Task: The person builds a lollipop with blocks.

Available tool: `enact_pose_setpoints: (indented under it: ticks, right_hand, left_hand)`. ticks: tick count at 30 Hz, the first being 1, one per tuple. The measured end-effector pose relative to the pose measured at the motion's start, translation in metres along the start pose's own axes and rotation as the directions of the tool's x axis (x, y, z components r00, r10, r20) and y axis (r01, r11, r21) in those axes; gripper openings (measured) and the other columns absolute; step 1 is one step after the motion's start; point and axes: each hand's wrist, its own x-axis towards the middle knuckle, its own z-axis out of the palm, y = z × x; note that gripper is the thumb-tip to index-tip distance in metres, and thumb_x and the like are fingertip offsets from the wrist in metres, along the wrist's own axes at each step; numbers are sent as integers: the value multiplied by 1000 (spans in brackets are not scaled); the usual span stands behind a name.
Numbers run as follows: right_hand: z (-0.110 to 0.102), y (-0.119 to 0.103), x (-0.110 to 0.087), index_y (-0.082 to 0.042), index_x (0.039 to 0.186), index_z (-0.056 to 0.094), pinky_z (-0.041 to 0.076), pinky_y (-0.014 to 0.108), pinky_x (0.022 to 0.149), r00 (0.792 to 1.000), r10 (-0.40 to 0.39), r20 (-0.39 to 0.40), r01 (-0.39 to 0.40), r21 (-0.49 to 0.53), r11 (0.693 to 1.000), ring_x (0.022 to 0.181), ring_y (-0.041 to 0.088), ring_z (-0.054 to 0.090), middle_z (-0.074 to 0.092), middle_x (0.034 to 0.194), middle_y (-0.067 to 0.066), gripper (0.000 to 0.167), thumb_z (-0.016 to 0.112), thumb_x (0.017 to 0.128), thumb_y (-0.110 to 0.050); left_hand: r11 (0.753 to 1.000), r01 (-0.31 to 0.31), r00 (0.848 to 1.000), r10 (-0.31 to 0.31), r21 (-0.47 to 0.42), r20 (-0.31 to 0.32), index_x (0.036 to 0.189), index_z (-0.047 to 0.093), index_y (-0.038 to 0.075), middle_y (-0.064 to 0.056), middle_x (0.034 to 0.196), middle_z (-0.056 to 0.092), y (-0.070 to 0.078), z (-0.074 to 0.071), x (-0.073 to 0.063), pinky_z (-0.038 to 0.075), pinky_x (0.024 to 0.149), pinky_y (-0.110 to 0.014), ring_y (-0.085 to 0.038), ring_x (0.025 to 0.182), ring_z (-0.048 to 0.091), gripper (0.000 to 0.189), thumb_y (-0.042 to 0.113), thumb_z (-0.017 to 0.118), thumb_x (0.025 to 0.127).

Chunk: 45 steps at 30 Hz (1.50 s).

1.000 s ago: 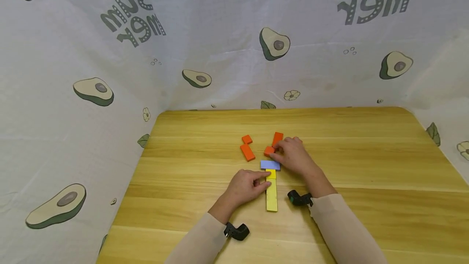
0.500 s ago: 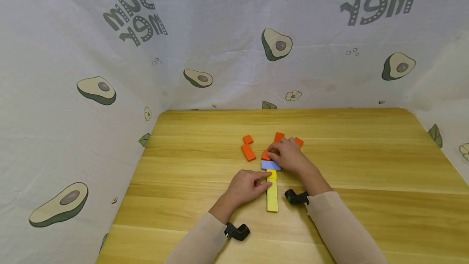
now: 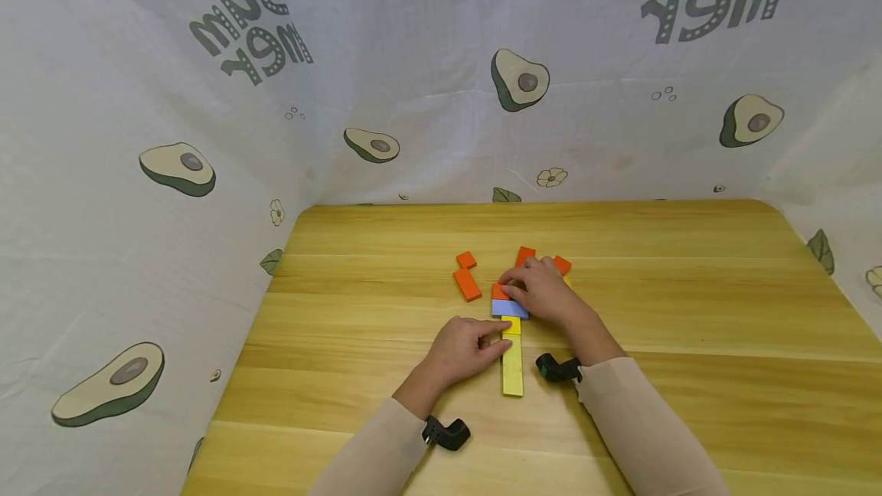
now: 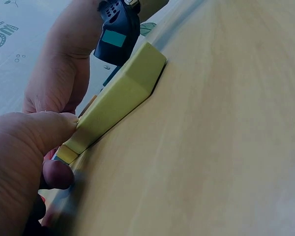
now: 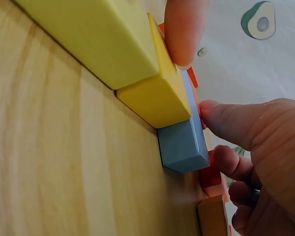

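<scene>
1. Shifted since earlier: the small orange block (image 3: 500,292), now against the blue block (image 3: 508,309), pinched by the right hand's (image 3: 544,291) thumb and index finger.
2. Left hand (image 3: 463,348): index finger extended onto the small yellow block (image 3: 516,326), thumb apart on the long yellow block (image 3: 512,370) (likely steadying the row for alignment).
3. Beyond the right fingers, an upper orange block (image 3: 525,256) is partly hidden; leftward lie two loose orange blocks (image 3: 467,285).

From a distance I read "SUMMER" twice, mirror-reversed and split over two lines, on the pale printed sheet (image 3: 427,14) behind the worktop (image 3: 372,251): one print (image 3: 251,25) at upper left, another (image 3: 720,2) at upper right, cropped by the head view's top edge; my left wrist view catches only a reversed fragment (image 4: 2,33)
</scene>
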Motion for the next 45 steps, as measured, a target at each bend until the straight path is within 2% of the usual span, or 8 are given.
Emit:
enact_pose_setpoints:
  ticks: [13, 16, 20, 24, 30, 34, 40, 45]
  right_hand:
    - [1, 0, -1, -16, 110, 78, 30, 38, 81, 1000, -15, -10, 14, -19, 1000, 88, 24, 43, 64, 97, 5, 18, 67, 99, -25]
    - [1, 1, -3, -14, 113, 77, 31, 37, 80, 1000, -2, -10, 2, 13, 1000, 89, 25, 44, 64, 99, 7, 20, 66, 100, -25]
    - [-6, 5, -6, -11, 118, 75, 37, 38, 79, 998, 44, -36, -41, 92, 995, 94, 29, 47, 64, 103, 11, 23, 64, 102, -24]
    - [-15, 17, -10, -8, 120, 73, 42, 43, 80, 992, 106, -75, -97, 113, 989, 96, 33, 50, 63, 104, 15, 25, 62, 103, -22]
    - [-28, 39, -18, -4, 132, 65, 49, 52, 89, 968, 229, -103, -212, 150, 966, 100, 37, 53, 58, 114, 23, 33, 55, 106, -22]
    - [-35, 52, -23, -3, 136, 61, 50, 55, 92, 953, 283, -106, -262, 176, 949, 103, 39, 55, 57, 118, 24, 37, 53, 107, -23]
    - [-41, 59, -30, 0, 140, 56, 50, 54, 92, 952, 299, -71, -280, 201, 939, 103, 39, 57, 55, 123, 26, 40, 51, 107, -22]
    - [-40, 61, -31, -1, 146, 51, 50, 55, 95, 956, 294, -6, -285, 231, 930, 106, 37, 57, 54, 133, 27, 43, 51, 107, -21]
  left_hand:
    - [1000, -1, 1000, 1, 5, 4, 128, 74, 19, 10, 61, 57, 0, 0, -1, 30, 54, -8, 7, 53, 40, 34, 32, 72, 96]
    - [1000, -4, 1000, 4, 6, 6, 128, 74, 19, 10, 61, 57, 0, 0, -2, 30, 54, -8, 7, 53, 40, 34, 32, 71, 97]
    - [1000, -7, 1000, 7, 5, 5, 127, 75, 19, 10, 61, 57, 1, -1, -3, 29, 54, -8, 7, 54, 40, 33, 32, 72, 96]
    - [1000, -7, 1000, 7, 9, 2, 127, 75, 19, 10, 62, 57, 2, -2, -4, 29, 54, -8, 7, 54, 40, 34, 32, 72, 96]
    - [1000, -9, 1000, 9, 15, 3, 127, 75, 19, 11, 62, 56, 2, -3, -7, 29, 54, -9, 6, 54, 39, 34, 33, 71, 97]
    - [1000, -12, 1000, 12, 14, 1, 127, 75, 19, 11, 62, 55, 1, -2, -7, 29, 54, -9, 6, 54, 39, 34, 33, 71, 96]
    - [1000, -17, 1000, 17, 6, 0, 127, 74, 18, 11, 63, 56, 1, -1, -8, 29, 54, -9, 7, 54, 39, 34, 32, 72, 96]
    - [1000, -14, 1000, 14, 4, 1, 127, 74, 19, 11, 63, 56, 1, -2, -9, 29, 54, -9, 7, 54, 39, 34, 32, 71, 97]
